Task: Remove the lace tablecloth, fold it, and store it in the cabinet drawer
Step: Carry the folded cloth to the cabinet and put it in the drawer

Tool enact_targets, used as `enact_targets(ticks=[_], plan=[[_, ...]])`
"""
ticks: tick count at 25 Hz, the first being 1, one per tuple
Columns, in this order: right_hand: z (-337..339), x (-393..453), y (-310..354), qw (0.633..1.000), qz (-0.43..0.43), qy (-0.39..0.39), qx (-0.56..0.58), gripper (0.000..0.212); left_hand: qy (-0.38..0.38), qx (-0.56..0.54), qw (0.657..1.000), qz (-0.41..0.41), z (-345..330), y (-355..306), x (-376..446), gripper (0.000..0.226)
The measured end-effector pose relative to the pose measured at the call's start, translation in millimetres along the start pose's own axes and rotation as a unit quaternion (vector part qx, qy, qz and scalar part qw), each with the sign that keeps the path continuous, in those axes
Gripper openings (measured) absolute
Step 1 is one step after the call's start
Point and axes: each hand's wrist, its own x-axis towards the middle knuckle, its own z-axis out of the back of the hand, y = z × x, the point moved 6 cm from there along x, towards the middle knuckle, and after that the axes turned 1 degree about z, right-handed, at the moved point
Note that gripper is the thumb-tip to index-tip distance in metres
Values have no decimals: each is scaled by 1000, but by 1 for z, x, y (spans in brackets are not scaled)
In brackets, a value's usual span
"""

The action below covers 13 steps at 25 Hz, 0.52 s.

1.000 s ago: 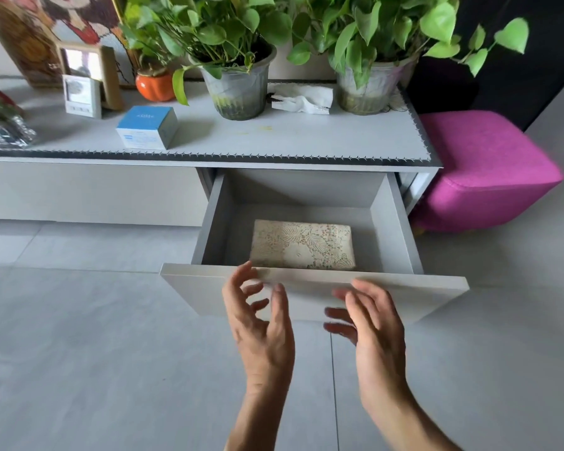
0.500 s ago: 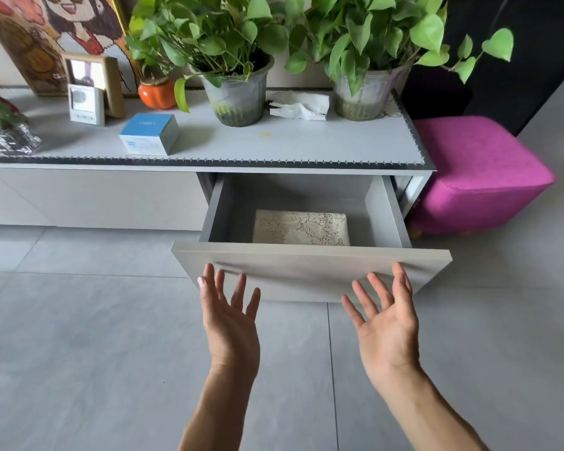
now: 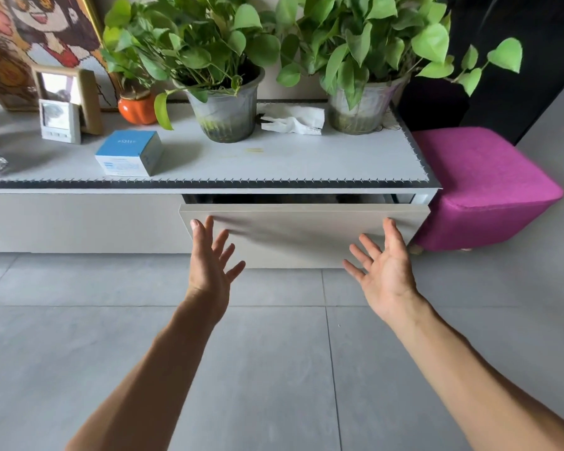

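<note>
1. Count: two hands, two potted plants, one drawer, one blue-and-white box [image 3: 128,153], one crumpled tissue [image 3: 293,119], one orange pot [image 3: 137,107], two small frames, one magenta pouf [image 3: 479,187].
2. Left hand [image 3: 209,258]: fingers straight and spread, fingertips at the left part of the drawer front [image 3: 300,236]; it holds nothing.
3. Right hand [image 3: 385,268]: palm facing inward, fingers spread and straight, fingertips at the right part of the drawer front; it holds nothing. Actual contact with the panel cannot be confirmed for either hand.
4. Drawer: nearly shut; only a narrow dark gap shows between the top edge of the front panel and the cabinet top [image 3: 274,164].
5. Edges and room: the drawer's right edge sits near the cabinet's right end, with the pouf just beside that end. Grey tiled floor [image 3: 274,369] lies open in front of the cabinet, occupied only by the two forearms.
6. Lace tablecloth: not visible; the gap is too dark and narrow to show the drawer's contents.
7. Left plant [image 3: 225,112] and right plant [image 3: 362,109] stand on the cabinet top above the drawer, the tissue between them.
</note>
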Motion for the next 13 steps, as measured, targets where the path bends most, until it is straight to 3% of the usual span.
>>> enact_targets(ticks=[6,13], plan=[[-14,45,6,995,-7,20,-101,76,32,140,990,11,-6,-20,42,63],[-31,56,13,977,-73,68,-189,104,118,307,943,51,-6,-29,49,67]])
